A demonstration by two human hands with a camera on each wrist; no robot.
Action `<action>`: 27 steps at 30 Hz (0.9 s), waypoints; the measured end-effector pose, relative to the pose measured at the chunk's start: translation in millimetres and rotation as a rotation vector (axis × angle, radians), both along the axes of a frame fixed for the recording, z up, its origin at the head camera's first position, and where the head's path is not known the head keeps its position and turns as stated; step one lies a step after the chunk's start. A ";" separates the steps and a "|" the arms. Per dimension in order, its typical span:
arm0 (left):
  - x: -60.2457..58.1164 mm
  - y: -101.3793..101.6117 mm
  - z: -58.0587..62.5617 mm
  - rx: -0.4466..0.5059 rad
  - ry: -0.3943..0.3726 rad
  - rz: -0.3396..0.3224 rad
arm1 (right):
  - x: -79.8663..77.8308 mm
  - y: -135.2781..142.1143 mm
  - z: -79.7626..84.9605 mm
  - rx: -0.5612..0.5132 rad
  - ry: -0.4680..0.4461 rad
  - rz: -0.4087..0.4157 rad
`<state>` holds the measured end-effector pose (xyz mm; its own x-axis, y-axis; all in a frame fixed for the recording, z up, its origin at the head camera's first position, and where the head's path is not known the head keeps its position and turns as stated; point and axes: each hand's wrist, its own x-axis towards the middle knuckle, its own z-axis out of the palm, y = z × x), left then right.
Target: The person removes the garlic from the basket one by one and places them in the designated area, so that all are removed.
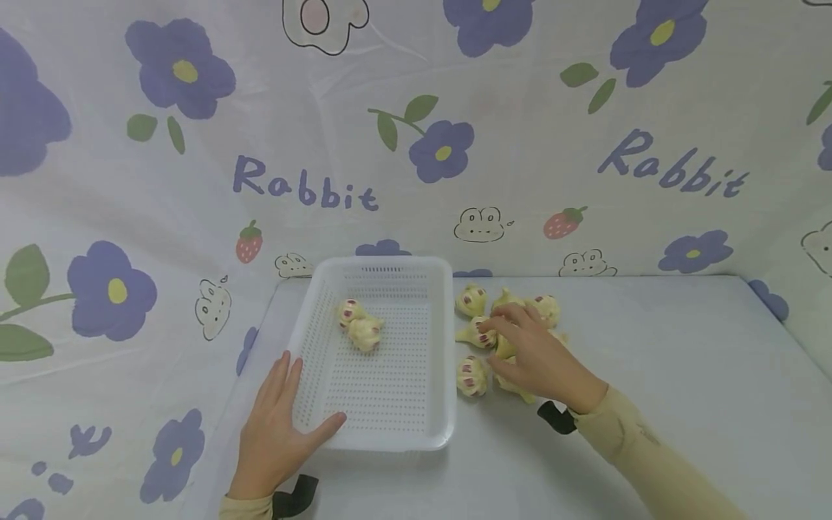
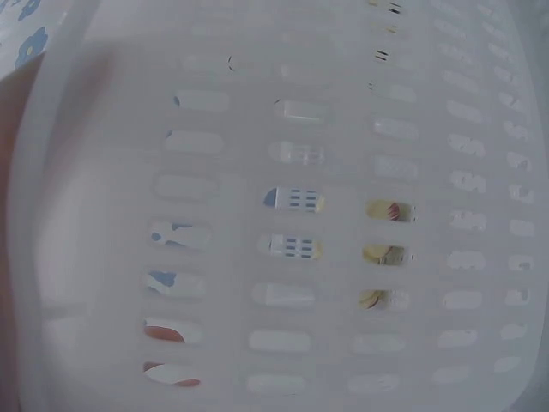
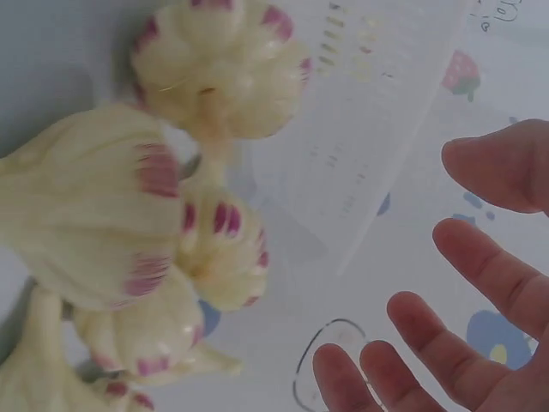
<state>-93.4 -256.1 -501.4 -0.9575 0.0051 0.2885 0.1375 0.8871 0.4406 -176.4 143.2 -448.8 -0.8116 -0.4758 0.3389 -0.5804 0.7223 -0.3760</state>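
Note:
A white plastic basket [image 1: 390,442] stands on the table with two garlic bulbs [image 1: 365,334] lying together inside. My left hand [image 1: 273,433] rests at its near left corner, fingers straight along the left side and thumb over the front rim. The left wrist view is filled by the slotted basket wall [image 2: 227,223], with bits of garlic showing through. To the right of the basket, my right hand [image 1: 542,357] hovers over a cluster of loose garlic bulbs [image 1: 471,375]. In the right wrist view its fingers [image 3: 463,352] are spread, apart from the purple-streaked bulbs [image 3: 94,206], holding nothing.
The light table [image 1: 656,375] extends to the right of the cluster. Behind it hangs a white cloth [image 1: 520,123] printed with purple flowers and "Rabbit" lettering. Dark straps [image 1: 557,417] are at both wrists.

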 end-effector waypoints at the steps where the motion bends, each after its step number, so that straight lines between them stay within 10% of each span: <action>1: 0.0 -0.2 0.0 -0.001 0.005 -0.001 | -1.2 -3.5 2.1 -0.001 -0.001 0.003; 27: -0.4 -3.4 -6.5 0.003 0.028 -0.010 | -23.3 -74.7 21.0 0.057 0.047 0.148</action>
